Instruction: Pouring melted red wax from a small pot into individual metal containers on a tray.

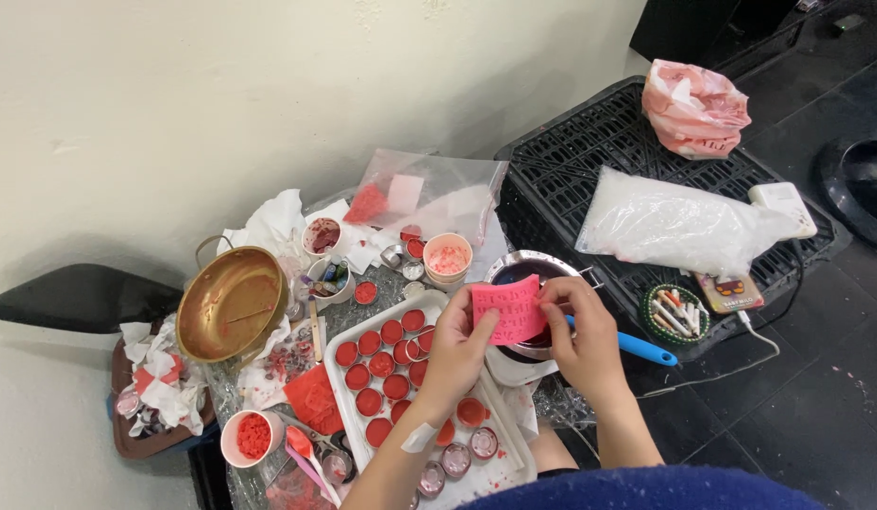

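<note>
A cluttered table by a pale wall: both hands, left and right, pinch a pink textured sheet (flexible-looking) above a white tray of red-filled tins.

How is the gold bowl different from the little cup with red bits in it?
The gold bowl is much bigger than the cup. The bowl is shiny metal with a handle; the cup is pale and plain, with no handle. The bowl leans tilted on crumpled tissue and looks nearly empty; the cup stands upright, filled with red bits. Both are round, open on top, and sit left of the white tray.
</note>
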